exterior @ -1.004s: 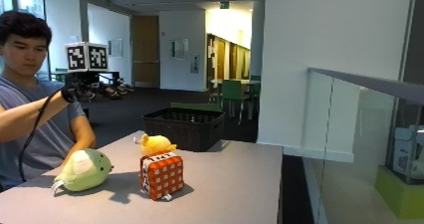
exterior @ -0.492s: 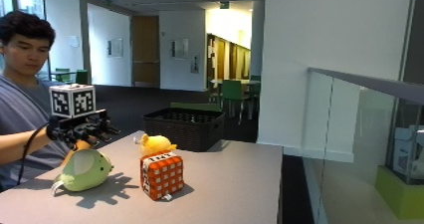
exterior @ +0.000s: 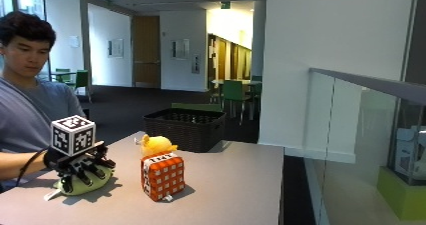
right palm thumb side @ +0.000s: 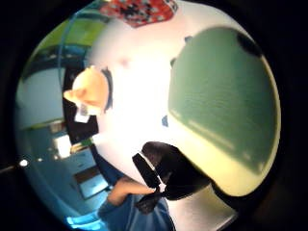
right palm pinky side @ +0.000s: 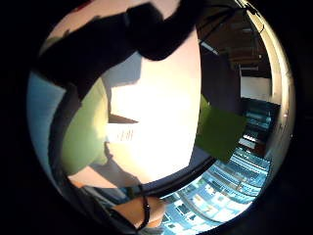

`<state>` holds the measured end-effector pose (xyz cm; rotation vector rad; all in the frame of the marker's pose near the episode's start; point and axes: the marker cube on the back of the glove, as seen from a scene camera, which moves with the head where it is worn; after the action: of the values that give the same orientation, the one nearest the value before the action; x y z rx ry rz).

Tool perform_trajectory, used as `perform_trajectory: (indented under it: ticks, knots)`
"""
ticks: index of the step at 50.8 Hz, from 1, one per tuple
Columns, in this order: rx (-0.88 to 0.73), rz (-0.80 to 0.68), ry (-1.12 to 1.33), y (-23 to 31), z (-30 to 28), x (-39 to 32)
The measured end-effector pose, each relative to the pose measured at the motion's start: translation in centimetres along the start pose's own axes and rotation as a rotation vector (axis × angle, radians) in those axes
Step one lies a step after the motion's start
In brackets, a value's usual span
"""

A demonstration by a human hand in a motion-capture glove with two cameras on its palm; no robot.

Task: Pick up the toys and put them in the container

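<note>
- Fingers [exterior: 85,171] of my gloved right hand [exterior: 80,166] are spread and curled down over the green toy [exterior: 83,184] in the outside view, touching its top; I cannot tell whether they have closed on it.
- Half a second ago that hand hung just above the toy; a second ago it was raised near my shoulder. It has come down onto the toy since.
- Same view: the green toy lies on the desk [exterior: 226,185] near its edge by me. The orange checkered toy [exterior: 162,176] stands upright near it, and the yellow toy [exterior: 157,145] sits just behind that one. The black container [exterior: 186,129] stands at the far end of the desk. None of these has moved.
- Thumb side palm view: the green toy [right palm thumb side: 224,110] fills much of the frame, close to my palm, with a black fingertip [right palm thumb side: 168,166] beside it. The yellow toy [right palm thumb side: 91,89] and the orange checkered toy [right palm thumb side: 139,10] lie further off on the desk [right palm thumb side: 139,96].
- Little finger side palm view: the green toy [right palm pinky side: 88,132] lies on the desk [right palm pinky side: 156,127], with dark fingers [right palm pinky side: 156,29] above it.
</note>
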<state>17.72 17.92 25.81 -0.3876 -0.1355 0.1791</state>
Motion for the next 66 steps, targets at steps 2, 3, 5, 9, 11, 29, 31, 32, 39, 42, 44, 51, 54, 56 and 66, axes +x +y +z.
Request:
perform_trajectory:
  ticks: [2,3,5,9,11,29,31,32,39,42,44,51,54,56,66]
  knots:
    - [-0.011,0.004,0.013,0.2,0.7,-0.2]
    - [-0.012,0.006,0.022,0.3,1.0,-0.3]
    - [-0.007,0.011,0.044,0.5,1.6,-0.5]
    - [0.017,0.02,0.092,1.0,2.5,-0.9]
    - [0.025,0.024,0.105,1.2,2.7,-1.0]
    - [0.195,0.068,0.004,1.9,2.4,-0.5]
    - [0.207,0.076,0.009,1.9,2.3,-0.6]
    - [0.212,0.079,0.012,1.8,2.3,-0.6]
    - [0.225,0.08,0.007,1.0,1.8,-0.5]
    - [0.205,0.074,-0.025,0.6,1.4,-0.1]
    - [0.191,0.067,-0.047,0.3,0.9,0.2]
    - [0.219,0.059,-0.088,0.2,-3.0,0.4]
    - [0.266,0.048,-0.092,0.0,-7.4,0.0]
    - [0.302,0.041,-0.092,-0.3,-10.5,-0.4]
    - [0.46,0.018,-0.11,-0.7,-22.2,-4.8]
